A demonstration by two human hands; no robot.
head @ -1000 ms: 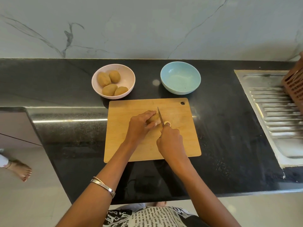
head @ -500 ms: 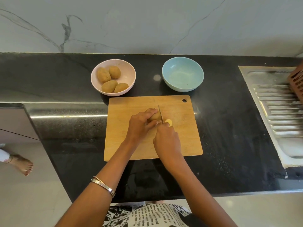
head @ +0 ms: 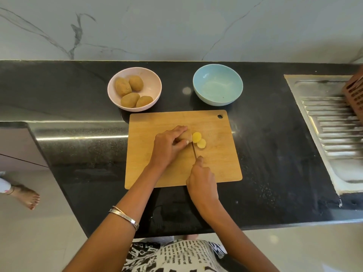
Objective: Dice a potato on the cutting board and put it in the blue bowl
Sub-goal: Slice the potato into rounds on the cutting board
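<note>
Nearest us, the right hand (head: 202,183) has its grip curled tight round a knife handle that's buried in the fist; only the thin steel blade of the small kitchen knife (head: 194,151) shows, edge-on and hard to read. Just beyond, the left hand (head: 169,146) clamps its fingers over the brown-skinned potato (head: 185,136) in the middle of the pale rectangular wooden cutting board (head: 157,169) on the black stone worktop (head: 275,163); most of the potato is hidden under that hand. Two round yellow potato slices (head: 198,140) lie overlapping beside the cut face. Farther back, the round pale blue bowl (head: 218,85) and a pink bowl (head: 153,81) holding four whole potatoes (head: 132,91).
</note>
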